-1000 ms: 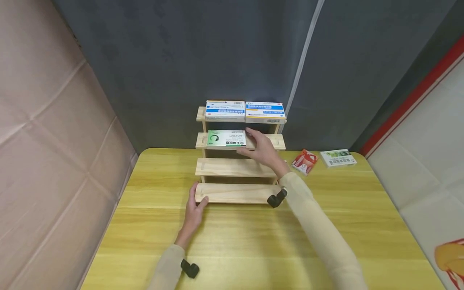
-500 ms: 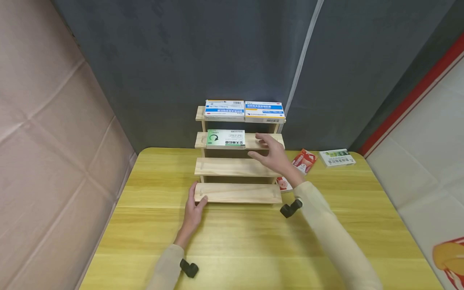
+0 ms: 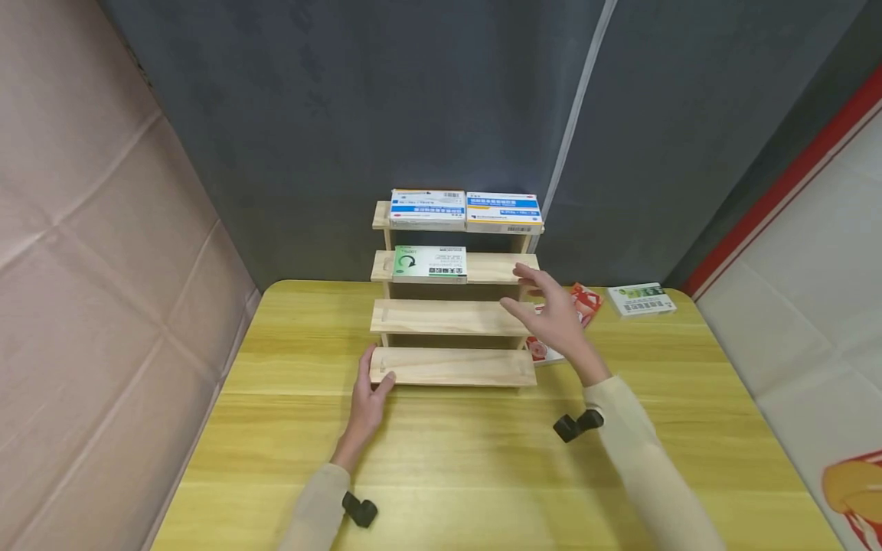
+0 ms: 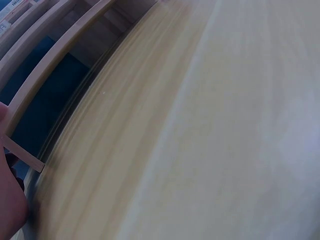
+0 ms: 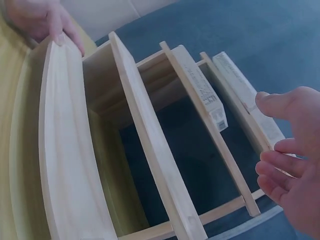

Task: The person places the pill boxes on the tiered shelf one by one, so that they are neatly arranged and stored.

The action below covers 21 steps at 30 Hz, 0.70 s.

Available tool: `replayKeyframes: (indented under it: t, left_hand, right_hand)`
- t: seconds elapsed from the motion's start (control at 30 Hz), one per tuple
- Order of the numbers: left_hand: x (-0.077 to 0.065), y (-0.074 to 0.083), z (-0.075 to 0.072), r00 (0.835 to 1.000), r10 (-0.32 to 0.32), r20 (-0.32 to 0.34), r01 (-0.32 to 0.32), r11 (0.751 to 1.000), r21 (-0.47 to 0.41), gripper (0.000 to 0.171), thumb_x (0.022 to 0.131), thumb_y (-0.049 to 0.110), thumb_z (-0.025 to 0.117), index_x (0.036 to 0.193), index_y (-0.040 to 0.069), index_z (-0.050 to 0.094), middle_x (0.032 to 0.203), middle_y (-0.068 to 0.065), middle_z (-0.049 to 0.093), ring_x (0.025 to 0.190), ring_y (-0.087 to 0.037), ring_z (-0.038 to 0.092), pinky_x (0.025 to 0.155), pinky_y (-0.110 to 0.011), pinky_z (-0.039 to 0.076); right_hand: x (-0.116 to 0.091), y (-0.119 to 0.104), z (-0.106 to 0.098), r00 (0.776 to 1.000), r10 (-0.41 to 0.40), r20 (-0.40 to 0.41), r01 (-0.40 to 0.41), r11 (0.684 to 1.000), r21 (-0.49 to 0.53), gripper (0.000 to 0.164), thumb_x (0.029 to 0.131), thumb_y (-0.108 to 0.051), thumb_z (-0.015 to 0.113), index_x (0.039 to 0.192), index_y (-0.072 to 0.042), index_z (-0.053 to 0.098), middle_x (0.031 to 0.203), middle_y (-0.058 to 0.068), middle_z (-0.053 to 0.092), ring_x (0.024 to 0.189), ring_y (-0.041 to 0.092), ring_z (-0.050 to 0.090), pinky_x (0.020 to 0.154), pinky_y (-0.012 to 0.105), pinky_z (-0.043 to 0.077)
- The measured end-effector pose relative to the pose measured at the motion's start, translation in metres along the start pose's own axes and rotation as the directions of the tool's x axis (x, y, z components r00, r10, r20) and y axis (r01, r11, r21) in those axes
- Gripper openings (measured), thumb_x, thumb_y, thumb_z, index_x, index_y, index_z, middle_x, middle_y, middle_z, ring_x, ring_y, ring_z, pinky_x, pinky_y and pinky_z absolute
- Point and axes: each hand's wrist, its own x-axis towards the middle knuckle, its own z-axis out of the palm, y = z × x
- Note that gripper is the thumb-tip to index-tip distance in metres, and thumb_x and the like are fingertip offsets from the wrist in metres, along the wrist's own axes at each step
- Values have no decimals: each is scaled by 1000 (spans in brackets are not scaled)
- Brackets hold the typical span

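A four-step wooden display rack (image 3: 455, 366) stands on the table. My left hand (image 3: 367, 404) grips the left end of its lowest step, thumb on top. My right hand (image 3: 556, 317) is off the rack's right side with fingers apart, holding nothing; the right wrist view also shows this right hand (image 5: 295, 155) bare. On the second step from the top, a green-and-white medicine box (image 3: 430, 265) lies at the left. Two blue-and-white medicine boxes, one left (image 3: 428, 210) and one right (image 3: 504, 213), lie side by side on the top step.
Right of the rack lie a red box (image 3: 588, 301), partly behind my right hand, and a red-and-white box (image 3: 539, 350), mostly hidden. A white-and-green box (image 3: 642, 299) lies near the table's back right corner. A dark wall (image 3: 344, 115) rises behind the rack.
My right hand has drawn away from beside the green-and-white box, moving right and toward me. That box stays on its step. The left hand keeps its grip on the rack.
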Motion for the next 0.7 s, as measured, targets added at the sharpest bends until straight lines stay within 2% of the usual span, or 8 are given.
replayKeyframes:
  t: [0.1, 0.17, 0.27, 0.37, 0.5, 0.6, 0.7]
  left_hand:
    - [0, 0, 0, 1000, -7, 0, 7, 1000, 15, 68, 103, 18, 55, 161, 8, 21, 170, -15, 17, 157, -37, 10, 127, -62, 6]
    - [0, 0, 0, 1000, -12, 1, 12, 1000, 23, 69, 102, 19, 55, 161, 9, 20, 170, -14, 17, 157, -37, 11, 127, -63, 7]
    - [0, 0, 1, 1000, -15, -3, 15, 1000, 24, 69, 102, 19, 55, 161, 10, 20, 170, -14, 17, 157, -36, 11, 127, -62, 7]
    - [0, -1, 1, 1000, -11, -5, 12, 1000, 22, 69, 102, 19, 55, 161, 9, 20, 170, -14, 17, 157, -36, 11, 127, -61, 7]
    - [1, -2, 0, 1000, -6, -3, 6, 1000, 16, 68, 102, 16, 55, 161, 8, 21, 169, -16, 18, 157, -37, 11, 127, -61, 6]
    - [2, -2, 0, 1000, -6, 3, 5, 1000, 2, 68, 102, 14, 55, 161, 8, 20, 170, -16, 16, 157, -36, 9, 128, -60, 5]
    - [2, -2, -1, 1000, -2, 6, 2, 1000, -10, 69, 103, 12, 55, 161, 7, 19, 170, -16, 15, 158, -36, 8, 128, -59, 4]
  right_hand:
    - [-8, 2, -4, 999, -6, -37, 7, 1000, 6, 63, 89, -14, 78, 144, 1, 52, 141, 18, 59, 126, 35, 58, 105, 58, 48]
    - [-13, 4, -7, 998, -4, -57, 5, 1000, 9, 62, 90, -13, 77, 144, 1, 51, 141, 18, 59, 127, 35, 58, 104, 54, 49]
    - [-20, 4, -10, 995, 7, -95, -5, 1000, 22, 60, 90, -11, 77, 143, 1, 52, 140, 18, 60, 126, 36, 58, 100, 36, 50]
    - [-26, 5, -12, 989, 15, -147, -8, 999, 47, 59, 89, -8, 76, 142, 1, 54, 137, 18, 62, 124, 34, 59, 93, 19, 46]
    - [-33, 8, -15, 979, 29, -202, -11, 996, 90, 58, 89, -4, 76, 142, 1, 54, 134, 22, 63, 117, 13, 61, 90, 13, 44]
    - [-37, 9, -16, 974, 51, -220, -29, 994, 104, 59, 88, -3, 76, 143, 3, 53, 135, 24, 62, 112, -4, 55, 92, 11, 44]
    - [-42, 13, -17, 966, 90, -243, -65, 992, 107, 61, 88, -2, 76, 144, 4, 51, 135, 24, 62, 111, -4, 55, 95, 10, 44]
